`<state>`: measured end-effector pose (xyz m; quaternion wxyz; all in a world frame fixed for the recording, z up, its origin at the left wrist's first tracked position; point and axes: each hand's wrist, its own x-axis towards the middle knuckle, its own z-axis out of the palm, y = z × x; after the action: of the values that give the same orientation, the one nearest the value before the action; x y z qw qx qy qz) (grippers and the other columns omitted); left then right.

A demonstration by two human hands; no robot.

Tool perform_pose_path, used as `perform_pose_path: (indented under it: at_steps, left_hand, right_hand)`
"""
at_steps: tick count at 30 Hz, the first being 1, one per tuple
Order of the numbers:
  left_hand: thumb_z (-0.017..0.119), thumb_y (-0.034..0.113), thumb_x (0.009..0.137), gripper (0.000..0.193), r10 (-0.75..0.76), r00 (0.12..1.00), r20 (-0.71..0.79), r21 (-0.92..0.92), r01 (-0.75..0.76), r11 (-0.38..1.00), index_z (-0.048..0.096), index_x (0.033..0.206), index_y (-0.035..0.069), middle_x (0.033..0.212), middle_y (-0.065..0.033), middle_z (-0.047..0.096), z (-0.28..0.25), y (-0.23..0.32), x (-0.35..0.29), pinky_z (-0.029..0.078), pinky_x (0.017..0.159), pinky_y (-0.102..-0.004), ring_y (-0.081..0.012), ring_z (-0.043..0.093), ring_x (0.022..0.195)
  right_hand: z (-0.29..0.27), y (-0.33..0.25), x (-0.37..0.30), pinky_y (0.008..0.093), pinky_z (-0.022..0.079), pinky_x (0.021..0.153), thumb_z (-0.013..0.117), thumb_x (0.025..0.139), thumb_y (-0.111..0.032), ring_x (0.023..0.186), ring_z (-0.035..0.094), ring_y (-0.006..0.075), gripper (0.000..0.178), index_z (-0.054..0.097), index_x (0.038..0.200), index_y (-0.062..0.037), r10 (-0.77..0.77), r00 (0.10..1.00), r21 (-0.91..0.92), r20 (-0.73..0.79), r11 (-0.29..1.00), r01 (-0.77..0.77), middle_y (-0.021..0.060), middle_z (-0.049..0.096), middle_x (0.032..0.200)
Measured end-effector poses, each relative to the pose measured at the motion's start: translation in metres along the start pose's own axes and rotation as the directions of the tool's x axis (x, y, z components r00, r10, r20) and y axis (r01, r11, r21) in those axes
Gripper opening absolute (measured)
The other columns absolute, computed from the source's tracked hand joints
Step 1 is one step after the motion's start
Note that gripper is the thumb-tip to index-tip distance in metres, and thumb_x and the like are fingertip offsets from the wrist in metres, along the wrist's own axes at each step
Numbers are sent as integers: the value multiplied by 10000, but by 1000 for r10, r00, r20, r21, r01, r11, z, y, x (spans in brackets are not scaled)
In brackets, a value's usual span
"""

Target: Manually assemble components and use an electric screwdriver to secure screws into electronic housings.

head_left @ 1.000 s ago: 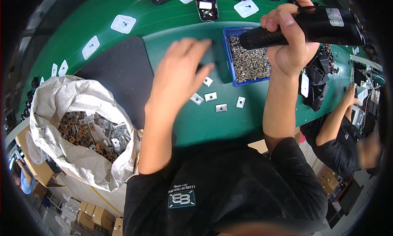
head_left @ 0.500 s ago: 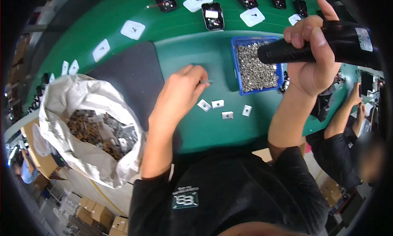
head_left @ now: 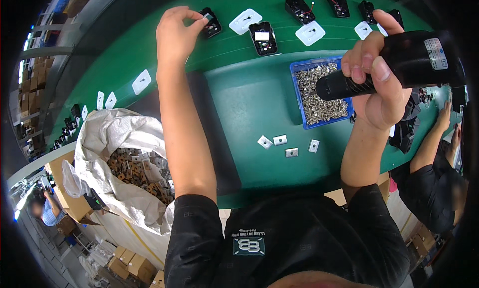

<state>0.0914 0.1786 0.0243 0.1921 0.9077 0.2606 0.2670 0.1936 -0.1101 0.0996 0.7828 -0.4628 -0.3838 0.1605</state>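
Bright even light, fisheye-warped dark rim

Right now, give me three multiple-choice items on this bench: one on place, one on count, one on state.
1. Where is the left hand?
A. In the sack
B. At a black part on the belt
C. In the screw tray

2. How many small metal plates lie loose on the green mat in front of the tray?
A. Four
B. One
C. Nine

3. What state is the right hand in?
A. Open and flat
B. Closed round a black driver
C. Resting empty on the mat

Answers: 1 B, its fingers touch the black part up on the belt. 2 A, four lie below the blue tray. 3 B, its fingers wrap the driver.
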Motion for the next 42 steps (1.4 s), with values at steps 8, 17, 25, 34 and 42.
perform_pose_path:
  at_steps: [8,17,25,34,42]
  left_hand:
    - [711,178,711,254,-281,940,192,45,278,960,668,924,48,970,-147,660,16,3,9,500,770,-351,-279,647,837]
    - [709,195,707,332,-175,980,93,23,174,984,644,997,47,919,-130,676,-18,16,-23,493,677,-342,-253,641,752]
    - [678,80,728,223,-184,924,336,-241,273,931,623,936,24,866,-146,618,-21,96,-134,482,659,-368,-316,601,762]
    - [680,82,724,230,-166,896,411,-247,285,926,619,937,20,872,-134,619,-17,85,-134,469,711,-364,-303,593,809]
    - [776,194,631,375,265,961,83,-319,-226,920,669,970,74,950,-69,652,-22,120,-138,421,797,-327,-233,591,895]
  right_hand:
    - [-7,-1,-2,269,420,605,578,785,-176,604,451,98,676,279,1329,90,22,1000,72,5,997,-22,27,468,761]
    - [-5,2,-2,270,405,613,570,796,-171,618,450,91,661,281,1339,72,37,997,158,67,986,-47,18,465,775]
    - [-12,-10,-3,271,362,642,550,806,-181,655,442,88,642,289,1345,51,23,992,222,128,974,-51,5,476,800]
    - [5,-13,-7,266,355,664,567,810,-200,684,442,81,639,298,1335,46,-26,997,222,68,975,10,-4,487,817]
    - [-9,-25,-6,274,370,679,608,782,-180,683,483,92,563,343,1245,-1,50,993,290,111,954,-80,-12,510,813]
